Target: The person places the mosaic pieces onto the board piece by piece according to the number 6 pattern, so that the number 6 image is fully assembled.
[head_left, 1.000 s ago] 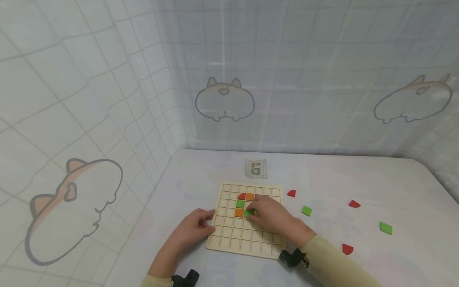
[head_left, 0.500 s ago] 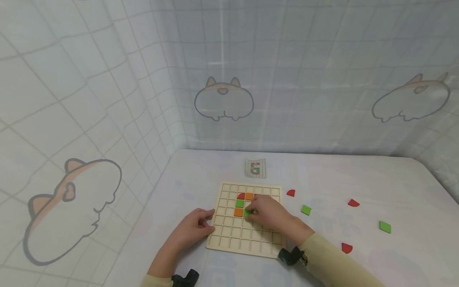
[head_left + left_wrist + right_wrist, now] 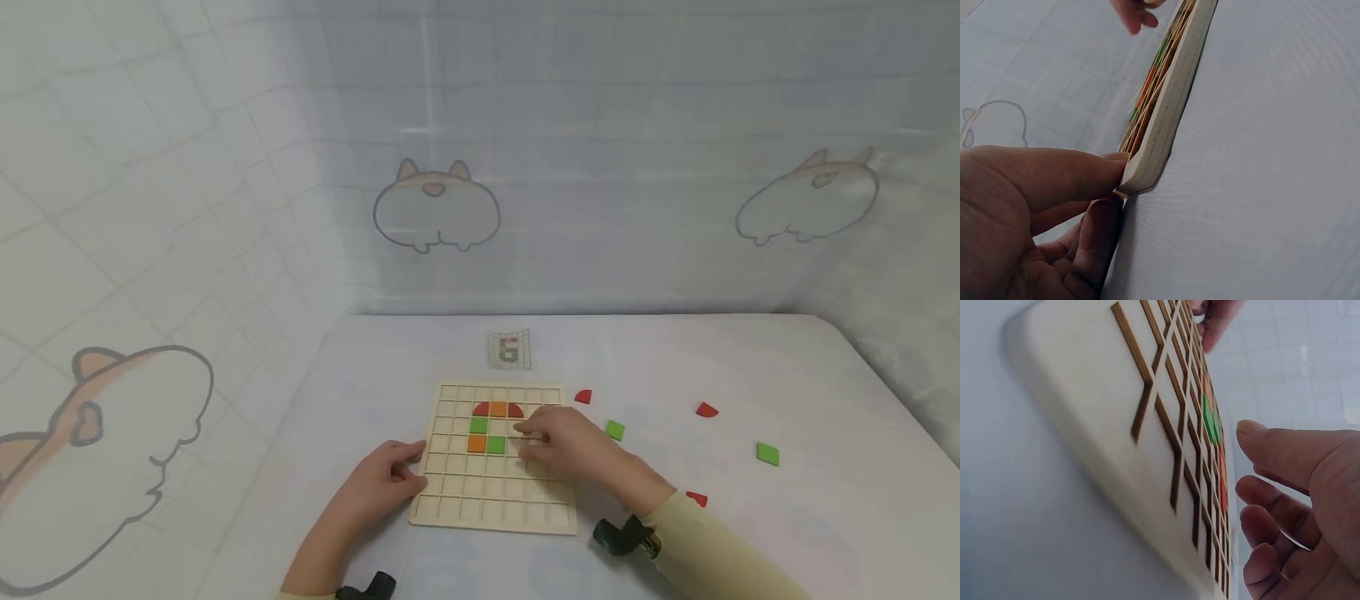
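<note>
A pale wooden grid board (image 3: 491,507) lies on the table. Set in its cells are a red quarter-round tile (image 3: 482,409), an orange tile (image 3: 498,408), another red quarter-round (image 3: 515,410), a green tile (image 3: 478,425), a second orange tile (image 3: 477,443) and a second green tile (image 3: 496,445). At the board's left edge, my left hand (image 3: 377,485) pinches the rim between thumb and fingers, as the left wrist view shows. My right hand (image 3: 567,446) hovers over the right side of the grid. In the right wrist view its fingers are apart and hold nothing.
Loose to the right lie red quarter-rounds (image 3: 583,396), (image 3: 707,410) and green tiles (image 3: 615,430), (image 3: 767,453). Another red piece (image 3: 697,498) is partly behind the right sleeve. Behind the board stands a small pattern card (image 3: 509,349).
My right hand has let go of the lower green tile and drawn right, uncovering it and the upper right red piece. The head view has turned slightly right. The left hand stays on the board.
</note>
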The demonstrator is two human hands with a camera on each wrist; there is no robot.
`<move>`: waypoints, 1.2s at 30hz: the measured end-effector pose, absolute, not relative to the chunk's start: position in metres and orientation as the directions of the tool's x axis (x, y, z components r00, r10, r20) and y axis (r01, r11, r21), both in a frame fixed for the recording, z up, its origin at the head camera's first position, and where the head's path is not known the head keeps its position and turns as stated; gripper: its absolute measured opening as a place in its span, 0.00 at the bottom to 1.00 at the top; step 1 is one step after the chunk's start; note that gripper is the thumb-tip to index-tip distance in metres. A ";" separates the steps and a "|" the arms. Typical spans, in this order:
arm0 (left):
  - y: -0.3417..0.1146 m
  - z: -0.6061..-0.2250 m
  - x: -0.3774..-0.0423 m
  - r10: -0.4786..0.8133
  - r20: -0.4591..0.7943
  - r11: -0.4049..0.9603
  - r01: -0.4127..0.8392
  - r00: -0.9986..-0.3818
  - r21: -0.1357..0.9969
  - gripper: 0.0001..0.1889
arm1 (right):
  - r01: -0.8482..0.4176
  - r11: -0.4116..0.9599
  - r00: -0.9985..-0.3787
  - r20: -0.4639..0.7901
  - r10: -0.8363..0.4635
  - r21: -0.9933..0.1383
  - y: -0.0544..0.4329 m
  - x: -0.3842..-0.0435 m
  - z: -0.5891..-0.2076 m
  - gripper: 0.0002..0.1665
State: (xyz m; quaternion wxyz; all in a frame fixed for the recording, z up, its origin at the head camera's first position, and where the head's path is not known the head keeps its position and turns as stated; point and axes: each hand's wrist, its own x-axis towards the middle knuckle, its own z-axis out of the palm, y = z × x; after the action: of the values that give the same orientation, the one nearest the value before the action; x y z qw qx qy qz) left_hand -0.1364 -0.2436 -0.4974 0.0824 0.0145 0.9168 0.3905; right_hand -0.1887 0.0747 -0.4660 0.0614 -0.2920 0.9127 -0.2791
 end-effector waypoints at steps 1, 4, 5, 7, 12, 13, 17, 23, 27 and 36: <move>-0.246 -0.497 -0.136 0.088 -0.136 0.696 -0.037 -0.987 0.717 0.30 | -0.489 0.677 -0.829 0.052 -0.557 -0.550 0.077 -0.188 -0.465 0.22; -0.248 -0.496 -0.136 0.115 -0.122 0.688 -0.010 -0.986 0.726 0.30 | -0.451 0.698 -0.856 0.048 -0.515 -0.557 0.086 -0.186 -0.462 0.22; -0.248 -0.496 -0.137 0.124 -0.122 0.684 -0.004 -0.985 0.729 0.29 | -0.437 0.704 -0.864 0.045 -0.501 -0.560 0.091 -0.185 -0.461 0.22; -0.247 -0.497 -0.138 0.145 -0.115 0.679 0.014 -0.983 0.734 0.30 | -0.421 0.714 -0.875 0.042 -0.483 -0.560 0.099 -0.184 -0.460 0.22; -0.246 -0.499 -0.139 0.148 -0.120 0.681 0.013 -0.982 0.732 0.30 | -0.387 0.742 -0.894 0.027 -0.447 -0.547 0.115 -0.182 -0.460 0.22; -0.246 -0.500 -0.138 0.140 -0.128 0.683 0.002 -0.982 0.731 0.30 | -0.377 0.751 -0.900 0.022 -0.436 -0.543 0.117 -0.183 -0.460 0.22; -0.245 -0.498 -0.137 0.130 -0.128 0.683 -0.004 -0.983 0.730 0.30 | -0.341 0.781 -0.919 0.010 -0.394 -0.523 0.127 -0.186 -0.460 0.23; -0.247 -0.496 -0.135 0.135 -0.128 0.676 -0.003 -0.982 0.737 0.30 | -0.338 0.799 -0.926 0.022 -0.378 -0.498 0.141 -0.193 -0.460 0.23; -0.248 -0.495 -0.134 0.133 -0.134 0.664 -0.012 -0.982 0.748 0.30 | -0.337 0.803 -0.928 0.031 -0.370 -0.492 0.150 -0.201 -0.462 0.21; -0.249 -0.494 -0.134 0.136 -0.132 0.671 -0.007 -0.982 0.742 0.30 | -0.333 0.818 -0.933 0.037 -0.359 -0.468 0.160 -0.216 -0.461 0.19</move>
State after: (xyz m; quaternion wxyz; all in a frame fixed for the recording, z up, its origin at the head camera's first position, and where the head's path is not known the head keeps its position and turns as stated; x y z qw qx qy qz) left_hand -0.1335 -0.2494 -0.4937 0.0882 0.0354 0.9097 0.4043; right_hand -0.2164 0.1600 -0.4608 0.0262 -0.1815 0.9531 -0.2407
